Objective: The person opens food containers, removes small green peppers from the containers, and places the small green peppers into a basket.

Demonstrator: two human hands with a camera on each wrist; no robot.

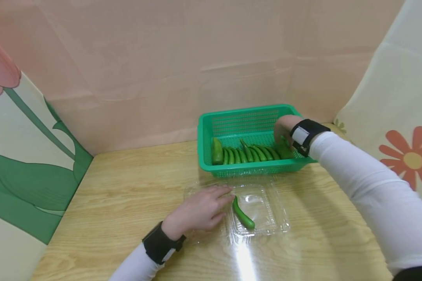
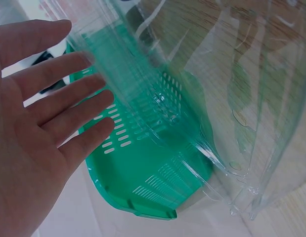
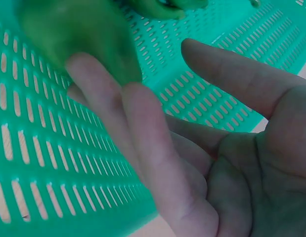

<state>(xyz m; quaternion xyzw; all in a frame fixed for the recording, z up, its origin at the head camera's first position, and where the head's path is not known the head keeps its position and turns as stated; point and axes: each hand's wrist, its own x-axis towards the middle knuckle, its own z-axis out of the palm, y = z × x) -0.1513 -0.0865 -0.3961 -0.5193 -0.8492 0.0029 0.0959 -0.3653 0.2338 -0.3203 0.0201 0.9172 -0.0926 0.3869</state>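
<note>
My right hand (image 1: pixel 285 125) reaches into the right end of a green plastic basket (image 1: pixel 246 111). In the right wrist view its fingertips are right at a broad green pepper (image 3: pixel 88 34), while the thumb stands well apart. A row of slim green chili peppers (image 1: pixel 250 153) lies along the basket's near side. My left hand (image 1: pixel 202 208), fingers spread and relaxed, is over the left part of a clear plastic clamshell box (image 1: pixel 267 203). One curved green chili pepper (image 1: pixel 244 217) lies in the box, just right of the left fingertips.
A thicker green vegetable (image 1: pixel 217 151) lies at the basket's left end. The clear box sits directly in front of the basket on the wood-grain table (image 1: pixel 126 203). Behind the basket hangs a plain pinkish sheet (image 1: pixel 144 78), with flower-printed sheets at both sides.
</note>
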